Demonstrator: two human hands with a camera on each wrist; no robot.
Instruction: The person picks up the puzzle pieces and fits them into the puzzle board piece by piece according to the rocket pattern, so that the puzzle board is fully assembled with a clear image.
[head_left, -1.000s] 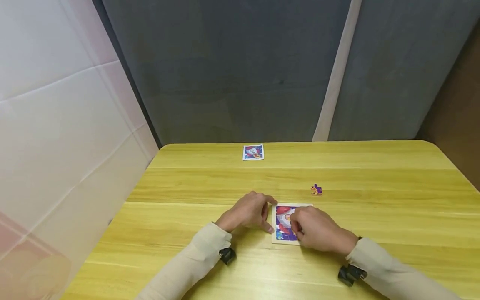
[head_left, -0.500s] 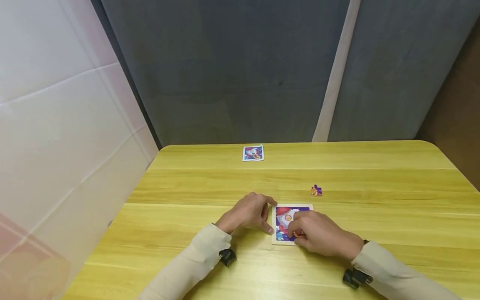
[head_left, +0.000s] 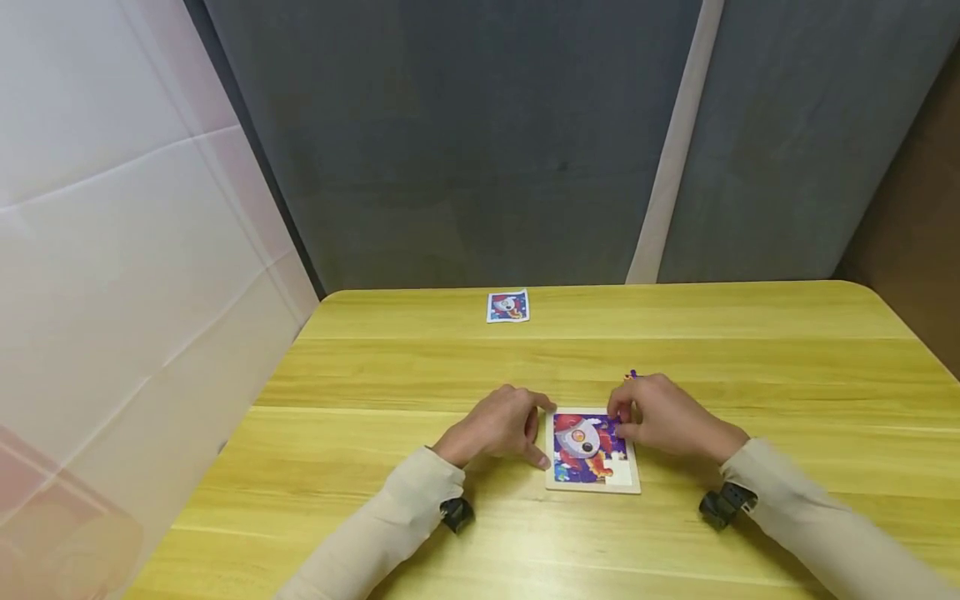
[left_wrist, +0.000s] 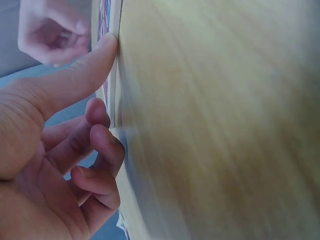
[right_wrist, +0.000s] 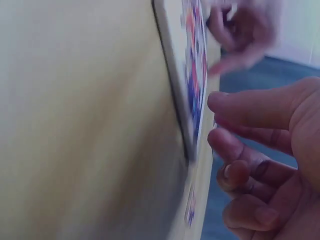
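Note:
A small wooden puzzle board (head_left: 592, 457) with a rocket picture lies near the front of the table; one slot at its near right corner is bare. My left hand (head_left: 540, 432) rests against the board's left edge, its thumb (left_wrist: 95, 55) touching the rim (left_wrist: 111, 65) and the other fingers curled. My right hand (head_left: 621, 419) hovers at the board's far right corner with loosely curled fingers (right_wrist: 225, 142) and nothing in them. A loose purple piece (head_left: 632, 374) peeks out just behind it.
A small picture card (head_left: 507, 306) lies at the table's far edge. The yellow wooden table (head_left: 787, 358) stretches wide on the right. A white wall stands close on the left, grey curtains behind. Wrist cameras (head_left: 456, 513) sit on both sleeves.
My right hand lifted off the board's near right part and moved away to the far right corner, uncovering the picture and the bare slot. The left hand stayed put.

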